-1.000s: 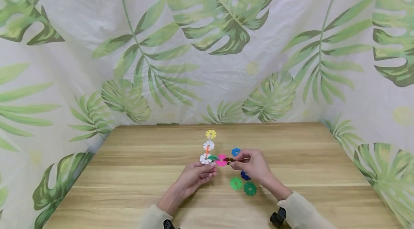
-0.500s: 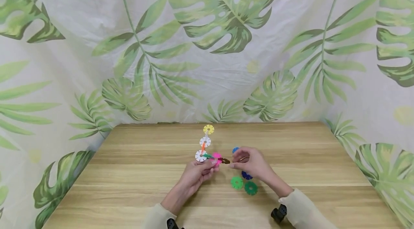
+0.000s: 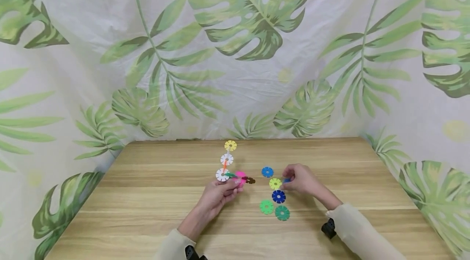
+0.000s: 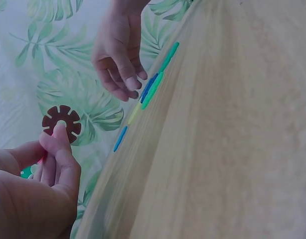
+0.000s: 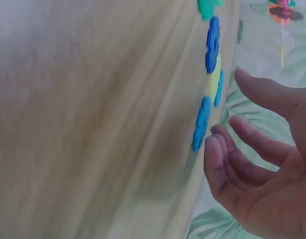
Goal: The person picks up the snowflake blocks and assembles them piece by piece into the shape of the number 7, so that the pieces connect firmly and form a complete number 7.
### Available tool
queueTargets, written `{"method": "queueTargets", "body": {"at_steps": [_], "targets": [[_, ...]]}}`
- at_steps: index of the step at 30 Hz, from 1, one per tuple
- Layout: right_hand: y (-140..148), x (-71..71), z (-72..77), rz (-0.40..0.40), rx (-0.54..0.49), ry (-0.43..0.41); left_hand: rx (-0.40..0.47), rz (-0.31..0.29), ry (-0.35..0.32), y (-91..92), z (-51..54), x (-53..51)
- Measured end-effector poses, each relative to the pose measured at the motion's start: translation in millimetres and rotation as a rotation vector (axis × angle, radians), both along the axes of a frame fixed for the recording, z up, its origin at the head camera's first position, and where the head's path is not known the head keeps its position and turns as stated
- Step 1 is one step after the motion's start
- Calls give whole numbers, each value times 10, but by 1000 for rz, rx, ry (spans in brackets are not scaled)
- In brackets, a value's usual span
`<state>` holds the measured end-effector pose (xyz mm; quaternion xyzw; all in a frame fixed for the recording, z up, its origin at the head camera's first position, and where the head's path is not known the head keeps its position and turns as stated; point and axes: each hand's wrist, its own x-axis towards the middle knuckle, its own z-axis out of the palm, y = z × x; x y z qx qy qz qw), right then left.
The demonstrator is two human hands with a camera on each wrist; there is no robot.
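Note:
My left hand [image 3: 217,195] pinches the pink notched disc [image 3: 240,177] of a linked chain above the table. From it the chain runs through a green disc [image 3: 230,174] to a white disc [image 3: 222,174], an orange one [image 3: 225,166], another white one [image 3: 227,159] and up to a yellow disc [image 3: 230,145]. A brown disc [image 4: 52,116] sticks out at the chain's other end. At the right, my right hand [image 3: 302,179] is over a blue disc [image 3: 287,180], partly covered in the head view. The right wrist view shows its thumb and fingers apart, with nothing between them.
Loose discs lie flat on the wooden table [image 3: 147,211] between the hands: a blue one [image 3: 267,172], a yellow-green one [image 3: 275,183], a dark blue one [image 3: 278,196], a light green one [image 3: 266,207] and a darker green one [image 3: 282,213]. A leaf-patterned cloth [image 3: 253,88] hangs behind.
My right hand has let go of the brown disc and moved right to the blue disc, uncovering the yellow-green one. The left hand has shifted left with the chain, brown disc attached.

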<state>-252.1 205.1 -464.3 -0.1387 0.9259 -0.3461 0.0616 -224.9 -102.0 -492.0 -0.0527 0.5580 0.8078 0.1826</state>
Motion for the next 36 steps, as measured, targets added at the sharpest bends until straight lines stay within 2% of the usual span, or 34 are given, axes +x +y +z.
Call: {"method": "queueTargets", "body": {"at_steps": [7, 14, 25, 30, 36], "targets": [[60, -57, -5, -38, 68, -50, -2, 10, -2, -19, -14, 2], [92, -104, -7, -101, 76, -112, -14, 7, -8, -15, -2, -1], [92, -164, 39, -93, 105, -128, -21, -7, -2, 14, -2, 14], [99, -174, 20, -102, 90, -140, -19, -6, -8, 21, 0, 10], [112, -144, 11, -163, 30, -153, -18, -18, 19, 31, -8, 14]]}}
